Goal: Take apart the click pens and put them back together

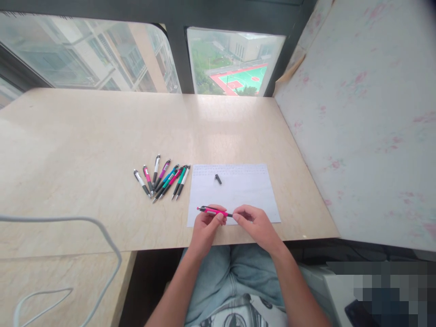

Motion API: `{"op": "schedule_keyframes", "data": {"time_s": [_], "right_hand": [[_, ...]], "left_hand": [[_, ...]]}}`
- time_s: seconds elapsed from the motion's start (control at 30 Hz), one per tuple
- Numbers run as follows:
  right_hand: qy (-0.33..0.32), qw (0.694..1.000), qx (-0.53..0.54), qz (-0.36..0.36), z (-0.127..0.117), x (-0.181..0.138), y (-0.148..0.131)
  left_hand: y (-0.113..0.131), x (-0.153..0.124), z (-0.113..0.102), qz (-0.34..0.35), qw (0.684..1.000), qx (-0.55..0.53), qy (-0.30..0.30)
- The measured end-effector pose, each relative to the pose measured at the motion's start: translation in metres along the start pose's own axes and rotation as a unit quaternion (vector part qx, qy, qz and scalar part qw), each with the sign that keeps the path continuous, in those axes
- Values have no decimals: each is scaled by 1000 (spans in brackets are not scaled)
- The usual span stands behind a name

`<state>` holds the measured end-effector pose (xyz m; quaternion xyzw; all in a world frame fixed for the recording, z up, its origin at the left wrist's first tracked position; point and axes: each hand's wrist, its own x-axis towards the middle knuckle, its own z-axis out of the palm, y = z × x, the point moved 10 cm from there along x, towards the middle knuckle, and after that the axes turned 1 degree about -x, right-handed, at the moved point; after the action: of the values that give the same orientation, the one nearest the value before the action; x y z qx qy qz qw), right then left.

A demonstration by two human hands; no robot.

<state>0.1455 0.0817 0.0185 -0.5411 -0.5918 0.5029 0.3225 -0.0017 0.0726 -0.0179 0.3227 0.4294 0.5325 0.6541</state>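
Observation:
A pink ballpoint pen [211,211] with a black clip lies level between my hands, just above the lower part of a white sheet of paper [243,190]. My left hand [206,227] is closed around its barrel, thumb on top. At the pen's dark tip end, the fingers of my right hand [257,226] pinch it; exactly what they cover is hidden. Farther up the sheet rests a small black piece [218,179], perhaps a pen part. Faint rows of handwriting run along the sheet's top edge.
Left of the paper, several pens [166,179] in white, pink, purple, blue and green lie loosely piled on the beige desk [85,145]. A white cable [98,222] curves over the lower left. Windows stand behind, and a flowered wall [368,127] borders the right.

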Motion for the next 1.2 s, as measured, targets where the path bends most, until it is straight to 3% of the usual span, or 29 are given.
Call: {"op": "schedule_keyframes", "data": {"time_s": [0.27,0.53,0.77,1.03,1.2], "right_hand": [[-48,999,-19,-18,2,-8,-6],[8,995,-69,-77,-9,-12,-17],[72,964,-173,-189,-5,-17,-34],[98,916,-261,-287,4,-24,-51],[93,928,-212,-292,5,-21,-53]], "left_hand": [[-4,-1,-3,0,998,64,5],[2,-1,3,14,993,115,-8],[-7,1,-6,-10,999,49,19],[-9,2,-7,-26,999,-32,32],[-7,2,-7,-29,996,-71,53]]}}
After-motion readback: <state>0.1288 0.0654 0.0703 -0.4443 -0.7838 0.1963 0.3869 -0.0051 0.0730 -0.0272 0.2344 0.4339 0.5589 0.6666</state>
